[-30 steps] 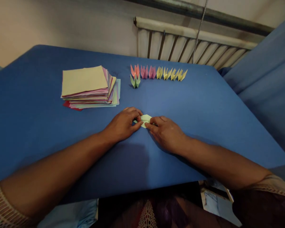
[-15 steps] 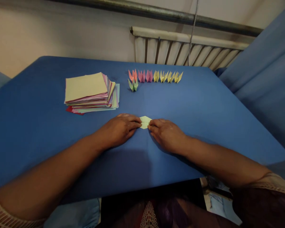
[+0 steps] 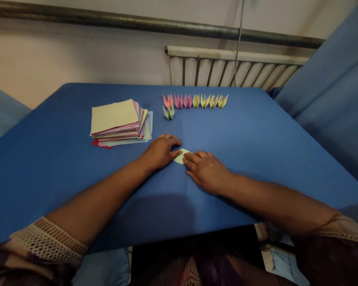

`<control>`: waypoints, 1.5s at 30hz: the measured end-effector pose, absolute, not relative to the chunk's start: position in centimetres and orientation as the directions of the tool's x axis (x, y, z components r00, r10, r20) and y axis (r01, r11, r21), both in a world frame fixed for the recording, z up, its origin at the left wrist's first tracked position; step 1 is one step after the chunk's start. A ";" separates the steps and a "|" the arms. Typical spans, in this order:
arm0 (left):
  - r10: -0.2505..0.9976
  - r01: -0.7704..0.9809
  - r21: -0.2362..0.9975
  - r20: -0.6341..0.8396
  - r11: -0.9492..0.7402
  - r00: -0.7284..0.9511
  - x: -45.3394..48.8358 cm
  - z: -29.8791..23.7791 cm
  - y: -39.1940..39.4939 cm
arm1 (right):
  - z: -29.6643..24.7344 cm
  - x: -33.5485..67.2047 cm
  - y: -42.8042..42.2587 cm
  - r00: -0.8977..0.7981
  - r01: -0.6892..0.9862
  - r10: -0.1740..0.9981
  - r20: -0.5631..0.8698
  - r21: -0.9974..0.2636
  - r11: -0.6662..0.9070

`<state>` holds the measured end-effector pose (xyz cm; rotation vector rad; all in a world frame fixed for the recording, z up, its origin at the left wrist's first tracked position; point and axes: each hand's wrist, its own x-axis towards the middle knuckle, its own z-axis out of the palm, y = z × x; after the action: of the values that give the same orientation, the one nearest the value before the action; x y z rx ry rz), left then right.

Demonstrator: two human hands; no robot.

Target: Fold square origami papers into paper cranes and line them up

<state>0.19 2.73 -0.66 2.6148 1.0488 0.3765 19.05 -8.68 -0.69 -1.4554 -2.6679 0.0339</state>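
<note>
1. Left hand point(image 3: 161, 151): positioned at 9 to 10 o'clock of the paper. The thumb rests on the paper's left part; the fingers are spread apart from it and reach past the far edge. Grip is loose, not pinched.
2. Right hand point(image 3: 210, 171): positioned at 3 to 4 o'clock. Extended fingers lie on the paper's right part; whether they pinch it cannot be told.
3. Paper point(image 3: 179, 158): pale green, folded small, flat on the blue table point(image 3: 241, 135) between both hands.
4. Green figure point(image 3: 168, 113): stands between 11 and 12 o'clock of the paper.
5. Row: just beyond, from before 12 to about 1 o'clock, stand one orange figure point(image 3: 168, 101), two pink figures point(image 3: 187, 101) and four yellow figures point(image 3: 214, 101).
6. Stack point(image 3: 115, 119): coloured sheets, uneven edges, at 10 o'clock, yellow sheet uppermost.
7. Radiator point(image 3: 220, 71): beyond the table, 12 to 2 o'clock.
8. Curtain point(image 3: 331, 83): blue, at 2 o'clock.
</note>
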 end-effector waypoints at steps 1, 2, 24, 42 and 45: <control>0.700 0.616 0.382 0.129 -0.689 0.703 0.2 -1.0 2.9 | -0.7 19.0 -8.7 -0.545 0.833 0.835 0.073 -0.070 0.549; 0.698 0.606 0.403 0.127 -0.686 0.705 0.1 -1.2 2.9 | -0.7 19.0 -8.6 -0.550 0.830 0.833 0.070 -0.071 0.554; 0.643 0.473 0.547 0.164 -0.691 0.748 -1.1 -1.8 3.1 | -0.5 18.9 -8.7 -0.542 0.838 0.840 0.033 -0.058 0.543; 0.342 0.275 0.346 0.151 -0.897 0.927 -1.6 -0.1 1.9 | 0.0 19.1 -8.4 -0.538 0.836 0.842 0.018 -0.110 0.537; 0.311 0.274 0.243 0.132 -0.931 0.941 -1.7 0.1 1.8 | -0.1 19.2 -8.3 -0.538 0.835 0.843 0.017 -0.128 0.536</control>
<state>-1.68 1.83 0.15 2.8747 0.4386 0.2481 19.17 -8.31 -0.10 -1.4689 -2.6852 0.1606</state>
